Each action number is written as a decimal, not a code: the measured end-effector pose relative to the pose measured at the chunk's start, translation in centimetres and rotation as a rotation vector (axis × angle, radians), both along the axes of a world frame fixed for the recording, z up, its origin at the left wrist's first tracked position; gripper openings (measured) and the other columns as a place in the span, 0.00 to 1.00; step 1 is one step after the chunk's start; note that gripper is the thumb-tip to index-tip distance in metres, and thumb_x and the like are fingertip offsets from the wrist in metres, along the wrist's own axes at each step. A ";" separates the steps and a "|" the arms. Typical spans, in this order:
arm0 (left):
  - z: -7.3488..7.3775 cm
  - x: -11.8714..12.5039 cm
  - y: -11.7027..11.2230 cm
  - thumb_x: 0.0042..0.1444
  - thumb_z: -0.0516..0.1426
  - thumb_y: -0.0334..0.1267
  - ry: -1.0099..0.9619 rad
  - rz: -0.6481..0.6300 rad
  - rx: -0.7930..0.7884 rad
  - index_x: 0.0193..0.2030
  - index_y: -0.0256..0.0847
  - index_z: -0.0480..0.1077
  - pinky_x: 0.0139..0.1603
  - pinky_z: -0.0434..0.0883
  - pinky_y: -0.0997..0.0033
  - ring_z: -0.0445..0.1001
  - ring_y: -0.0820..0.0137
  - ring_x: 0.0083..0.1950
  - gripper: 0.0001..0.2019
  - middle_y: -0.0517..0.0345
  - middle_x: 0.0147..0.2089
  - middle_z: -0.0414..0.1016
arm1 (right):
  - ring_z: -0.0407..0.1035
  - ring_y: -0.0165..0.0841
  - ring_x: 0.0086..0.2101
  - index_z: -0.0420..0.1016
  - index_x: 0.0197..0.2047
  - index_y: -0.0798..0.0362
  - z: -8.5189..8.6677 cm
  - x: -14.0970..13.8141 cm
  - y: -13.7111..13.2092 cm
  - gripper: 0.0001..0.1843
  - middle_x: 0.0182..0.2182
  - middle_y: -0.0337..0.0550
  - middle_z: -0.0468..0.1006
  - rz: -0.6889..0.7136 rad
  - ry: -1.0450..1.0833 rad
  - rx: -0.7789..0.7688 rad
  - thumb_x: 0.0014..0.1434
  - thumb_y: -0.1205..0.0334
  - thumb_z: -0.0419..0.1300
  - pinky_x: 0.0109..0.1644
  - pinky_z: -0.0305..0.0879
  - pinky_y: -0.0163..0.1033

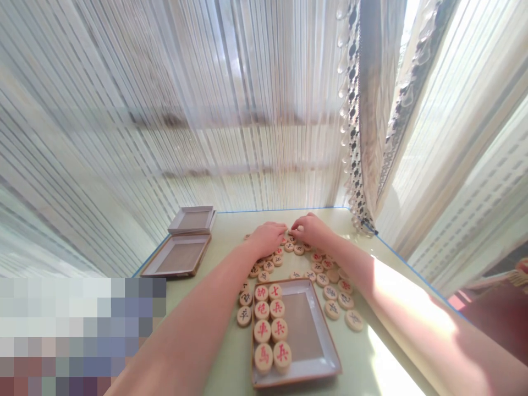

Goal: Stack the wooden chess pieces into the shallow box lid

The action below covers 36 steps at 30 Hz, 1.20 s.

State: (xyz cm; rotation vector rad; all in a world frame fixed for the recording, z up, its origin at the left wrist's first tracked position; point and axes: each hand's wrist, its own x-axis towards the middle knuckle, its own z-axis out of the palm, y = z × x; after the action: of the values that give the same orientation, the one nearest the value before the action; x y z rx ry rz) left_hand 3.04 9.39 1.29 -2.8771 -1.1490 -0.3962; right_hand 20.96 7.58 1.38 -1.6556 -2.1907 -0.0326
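Observation:
My left hand (pixel 270 238) reaches to the far side of the table. It lies palm down over some xiangqi pieces, its fingers stretched toward the right. Opposite it, my right hand (pixel 312 229) has thumb and fingers curved together, the tips at a small round piece (pixel 291 239). Pale discs with red or black characters lie loose around both hands, such as a black-marked piece (pixel 298 249). Nearer me stands a shallow box tray (pixel 307 378). In its left part, red-marked pieces (pixel 262 331) sit face up in two columns; the right part shows its bare bottom.
Two more shallow box parts, a brown-edged one (pixel 202 254) and a pale one (pixel 211 218), lie at the far left. Loose pieces (pixel 353 320) spread right of the tray. String curtains (pixel 247 137) hang behind the table (pixel 231 379), with a beaded tie (pixel 355 165) at the right.

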 end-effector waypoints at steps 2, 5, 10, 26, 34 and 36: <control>0.1 0.0 0.0 0.58 0.45 0.35 -0.006 0.009 -0.018 0.49 0.42 0.70 0.57 0.62 0.68 0.67 0.67 0.54 0.17 0.58 0.54 0.70 | 0.64 0.37 0.42 0.79 0.35 0.51 0.0 0.1 0.0 0.13 0.36 0.44 0.79 0.009 -0.046 0.034 0.57 0.57 0.54 0.48 0.56 0.39; 0.2 -0.2 0.1 0.59 0.44 0.35 -0.085 0.079 -0.020 0.50 0.40 0.70 0.54 0.66 0.68 0.70 0.67 0.50 0.18 0.54 0.49 0.72 | 0.63 0.38 0.45 0.79 0.35 0.52 -0.2 0.1 0.2 0.16 0.40 0.48 0.78 0.032 -0.173 0.077 0.61 0.60 0.50 0.50 0.52 0.43; 0.4 -0.6 0.2 0.57 0.47 0.34 -0.119 0.107 -0.069 0.45 0.40 0.73 0.52 0.66 0.69 0.72 0.68 0.46 0.16 0.53 0.47 0.72 | 0.63 0.39 0.47 0.79 0.37 0.52 -0.4 0.4 0.7 0.16 0.40 0.49 0.78 0.006 -0.194 -0.011 0.60 0.65 0.48 0.52 0.51 0.45; 1.7 -0.5 -0.5 0.53 0.52 0.39 -0.076 0.250 -0.076 0.42 0.45 0.74 0.45 0.69 0.68 0.73 0.66 0.43 0.13 0.58 0.44 0.76 | 0.69 0.34 0.42 0.77 0.42 0.52 0.7 0.3 -0.1 0.16 0.40 0.43 0.79 -0.019 0.109 -0.145 0.57 0.64 0.50 0.48 0.61 0.36; 1.2 -0.8 -0.1 0.52 0.51 0.33 -0.059 0.280 -0.061 0.43 0.46 0.74 0.48 0.68 0.68 0.72 0.66 0.46 0.15 0.58 0.48 0.74 | 0.71 0.35 0.36 0.78 0.38 0.52 2.1 1.8 -0.2 0.13 0.37 0.44 0.79 -0.114 0.057 -0.291 0.50 0.64 0.57 0.39 0.64 0.35; 1.1 -0.8 0.0 0.53 0.50 0.33 -0.058 0.271 -0.055 0.43 0.46 0.74 0.48 0.68 0.68 0.72 0.66 0.46 0.15 0.59 0.48 0.74 | 0.71 0.34 0.34 0.79 0.36 0.52 2.5 2.2 -0.3 0.12 0.34 0.42 0.79 -0.072 0.038 -0.382 0.46 0.64 0.60 0.36 0.63 0.34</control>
State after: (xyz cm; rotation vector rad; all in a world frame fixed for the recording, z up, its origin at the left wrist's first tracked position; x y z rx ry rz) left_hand 2.20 9.42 2.37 -2.7153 -1.5561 -0.4451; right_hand 23.18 7.26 3.86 -1.9140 -2.2075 0.4186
